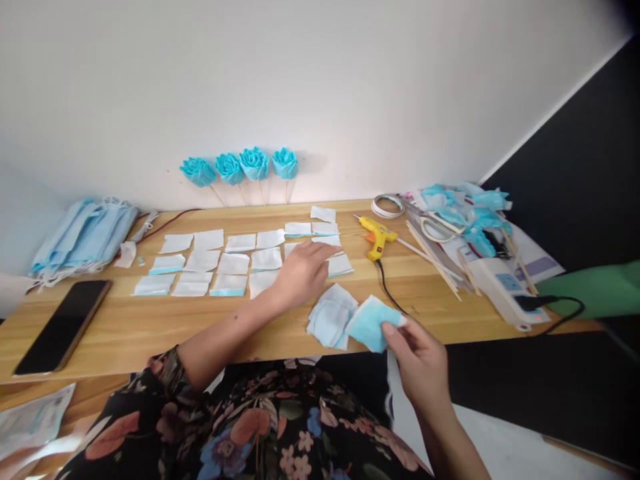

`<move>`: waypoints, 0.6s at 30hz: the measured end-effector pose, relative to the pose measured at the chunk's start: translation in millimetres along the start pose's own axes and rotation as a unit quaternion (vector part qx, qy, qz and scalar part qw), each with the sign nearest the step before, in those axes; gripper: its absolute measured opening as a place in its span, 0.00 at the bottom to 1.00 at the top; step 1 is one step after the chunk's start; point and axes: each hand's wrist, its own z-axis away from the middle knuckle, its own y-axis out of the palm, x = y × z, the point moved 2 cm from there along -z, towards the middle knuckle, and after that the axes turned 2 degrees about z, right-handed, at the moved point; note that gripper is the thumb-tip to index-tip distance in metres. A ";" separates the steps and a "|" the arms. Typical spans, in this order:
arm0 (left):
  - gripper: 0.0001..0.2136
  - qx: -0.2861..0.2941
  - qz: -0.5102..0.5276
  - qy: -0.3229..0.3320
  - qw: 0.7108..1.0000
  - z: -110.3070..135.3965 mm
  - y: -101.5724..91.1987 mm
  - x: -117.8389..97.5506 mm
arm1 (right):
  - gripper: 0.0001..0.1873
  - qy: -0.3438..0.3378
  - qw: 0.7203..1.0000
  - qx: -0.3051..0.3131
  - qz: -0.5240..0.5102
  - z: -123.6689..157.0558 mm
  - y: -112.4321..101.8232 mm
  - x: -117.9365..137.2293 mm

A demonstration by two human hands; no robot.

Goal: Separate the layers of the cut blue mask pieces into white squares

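My right hand (423,357) pinches a blue square of mask fabric (373,323) between thumb and fingers, just above the table's front edge. Beside that square lies a loose pile of pale blue fabric pieces (330,317). My left hand (305,270) reaches over the right end of several rows of white-and-blue fabric pieces (233,263). Its fingers stretch to the right, low over the pieces, and partly cover them; whether they touch one is hidden. A yellow hot glue gun (379,238) lies to the right of the rows.
Several blue fabric flowers on sticks (254,165) lean on the wall. Face masks (83,237) and a phone (63,327) lie at left. At right are a tape roll (387,205), scissors (437,227), wooden sticks (435,257), blue scraps (483,227) and a power strip (500,290) with cords.
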 end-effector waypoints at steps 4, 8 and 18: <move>0.16 0.094 0.240 -0.070 0.964 2.3 -10.6 -19.1 | 0.14 0.062 0.986 0.028 -0.153 -26.6 20.0 5.3; 0.20 0.120 0.346 -0.150 0.918 4.6 -8.1 -25.4 | 0.13 0.046 0.982 0.064 -0.172 -46.5 42.0 16.0; 0.16 -0.036 0.435 -0.242 0.867 14.3 -25.8 8.1 | 0.14 -0.042 0.991 0.085 -0.097 -64.8 75.9 40.1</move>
